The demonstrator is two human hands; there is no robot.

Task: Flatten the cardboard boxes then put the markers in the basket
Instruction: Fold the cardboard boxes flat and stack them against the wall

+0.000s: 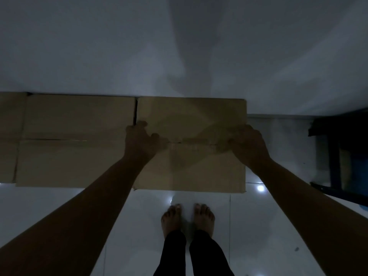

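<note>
A closed brown cardboard box point(191, 168) stands on the floor against the wall, right in front of me. My left hand point(139, 138) grips its left edge near the taped middle seam. My right hand point(246, 142) grips its right edge at the same height. A second closed cardboard box point(75, 140) stands touching it on the left, and part of a third box point(9, 136) shows at the left border. No markers or basket are in view. The light is dim.
My bare feet point(187, 218) stand on glossy white floor tiles just before the box. A white wall point(179, 46) rises behind the boxes. A dark blue frame or stool point(342, 156) stands at the right, close to my right forearm.
</note>
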